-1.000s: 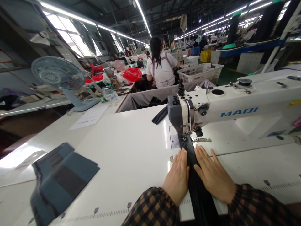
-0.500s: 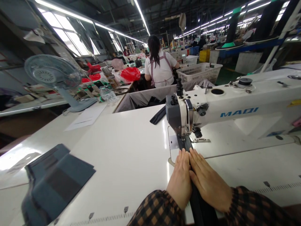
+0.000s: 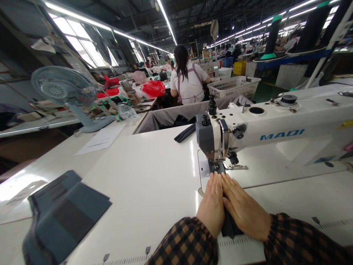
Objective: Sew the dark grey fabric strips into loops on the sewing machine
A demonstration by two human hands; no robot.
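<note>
A dark fabric strip runs under the presser foot of a white sewing machine marked MAQI. My left hand lies flat on the strip's left side, fingers stretched toward the needle area. My right hand rests on its right side, fingertips almost touching those of the left. Both palms press down, and neither hand grasps anything. The strip's near end shows between my wrists, close to the ruler marks. Beyond the machine head, the far part of the strip lies toward the table's back edge.
Folded dark blue-grey fabric lies on the white table at left. Behind it are a paper sheet and a fan. A grey cloth bin adjoins the back edge. A co-worker sits ahead beside a white basket.
The strip has slid forward through the machine, so its near end now shows on the table between my wrists. My hands keep nearly the same place; the view has shifted slightly.
</note>
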